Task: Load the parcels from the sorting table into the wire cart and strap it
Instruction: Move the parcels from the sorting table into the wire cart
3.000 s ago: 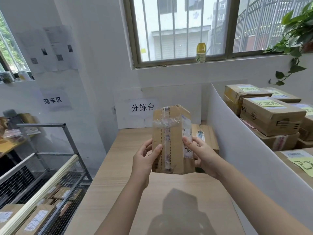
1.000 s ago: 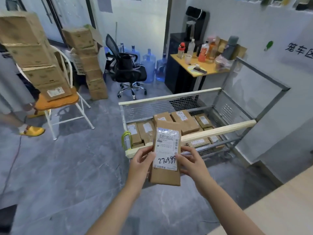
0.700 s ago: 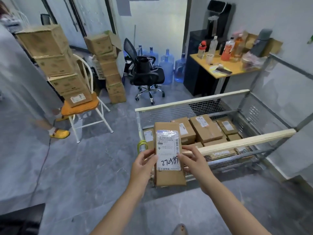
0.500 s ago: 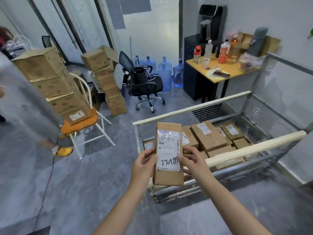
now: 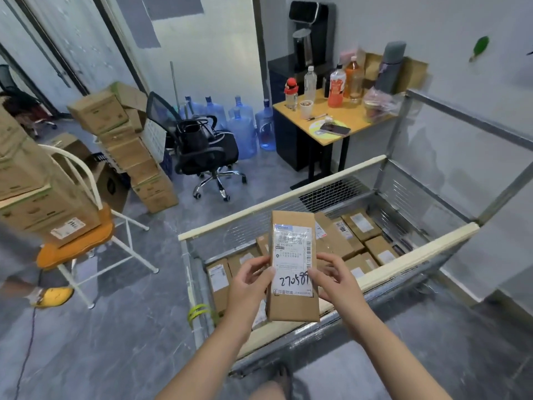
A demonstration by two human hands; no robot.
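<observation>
The wire cart (image 5: 418, 254) stands open-topped, its mesh walls capped by cream rails, and its bottom is lined with flat brown parcels (image 5: 340, 241) lying label-up, packed side by side; whether a second layer lies beneath them is hard to tell through the mesh. A yellow-green strap (image 5: 199, 310) loops at the cart's near left corner. Both hands hold one more, a labelled box (image 5: 292, 252), upright over the near rail and not yet set down inside: the left hand (image 5: 248, 284) grips its left edge with curled fingers, the right hand (image 5: 336, 277) pinches the right edge, thumb on the label. Three seconds ago this box was held over the sorting table; since half a second ago the view has drawn closer to the cart, and more of its packed bottom shows
</observation>
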